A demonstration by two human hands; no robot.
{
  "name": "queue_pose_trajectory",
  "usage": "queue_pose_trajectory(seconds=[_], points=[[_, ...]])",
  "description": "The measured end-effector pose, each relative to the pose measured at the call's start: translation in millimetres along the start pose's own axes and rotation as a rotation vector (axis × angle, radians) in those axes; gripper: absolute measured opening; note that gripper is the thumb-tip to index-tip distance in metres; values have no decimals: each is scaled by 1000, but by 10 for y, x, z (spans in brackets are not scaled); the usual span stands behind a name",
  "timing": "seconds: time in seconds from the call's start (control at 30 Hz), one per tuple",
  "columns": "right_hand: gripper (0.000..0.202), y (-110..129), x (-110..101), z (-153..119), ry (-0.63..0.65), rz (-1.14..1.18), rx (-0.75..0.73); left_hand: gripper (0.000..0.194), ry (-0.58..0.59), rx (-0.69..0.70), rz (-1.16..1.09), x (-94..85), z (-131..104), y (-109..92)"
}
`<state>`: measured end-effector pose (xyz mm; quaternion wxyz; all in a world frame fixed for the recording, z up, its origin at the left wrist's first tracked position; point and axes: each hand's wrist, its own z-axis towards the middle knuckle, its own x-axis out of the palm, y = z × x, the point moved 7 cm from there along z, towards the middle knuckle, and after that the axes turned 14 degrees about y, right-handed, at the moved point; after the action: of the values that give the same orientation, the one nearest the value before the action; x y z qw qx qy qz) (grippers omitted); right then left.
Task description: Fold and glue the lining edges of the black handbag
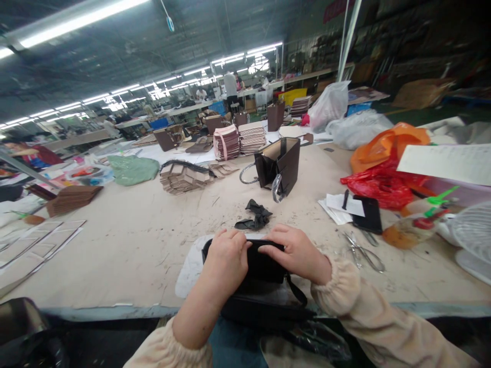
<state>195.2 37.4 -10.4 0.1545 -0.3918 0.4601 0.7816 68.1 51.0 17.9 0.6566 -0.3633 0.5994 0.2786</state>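
A black handbag (264, 296) lies at the table's front edge, its mouth turned toward me and its dark inside showing. My left hand (228, 258) is closed over the bag's far rim, left of the middle. On the same rim, further right, my right hand (293, 250) pinches the edge between thumb and fingers. Part of the rim is hidden under my hands. A short black strap hangs at the bag's right end. Just beyond the bag sits a crumpled black scrap (255, 214). Under the bag's left side shows a pale white sheet (186, 268).
A dark brown handbag (282, 166) with plastic-wrapped handles stands ahead. Scissors (364, 253), a black phone (367, 213) and a glue bottle (408, 230) lie to the right. Stacked cut pieces (184, 177) and a green plastic bag (133, 168) are further left. People work in the background.
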Motion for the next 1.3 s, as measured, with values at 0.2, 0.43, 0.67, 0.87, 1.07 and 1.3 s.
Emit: queue_pose_trajectory(seconds=[0.2, 0.43, 0.67, 0.87, 1.07, 1.3], points=[[14, -44, 21, 50, -14, 180, -13, 17, 18, 3, -59, -1, 3, 49], [19, -41, 0, 88, -25, 213, -49, 16, 43, 33, -146, -6, -10, 64], [22, -36, -1, 103, -14, 193, -61, 16, 45, -39, -135, 12, 17, 82], [22, -26, -24, 124, -5, 191, -71, 17, 46, -90, -77, 21, 39, 74], [24, -17, -20, 126, -3, 165, -81, 18, 31, -103, -41, 14, 45, 55], [24, -57, -4, 104, -7, 152, -46, 18, 34, -97, -55, 7, 42, 57]])
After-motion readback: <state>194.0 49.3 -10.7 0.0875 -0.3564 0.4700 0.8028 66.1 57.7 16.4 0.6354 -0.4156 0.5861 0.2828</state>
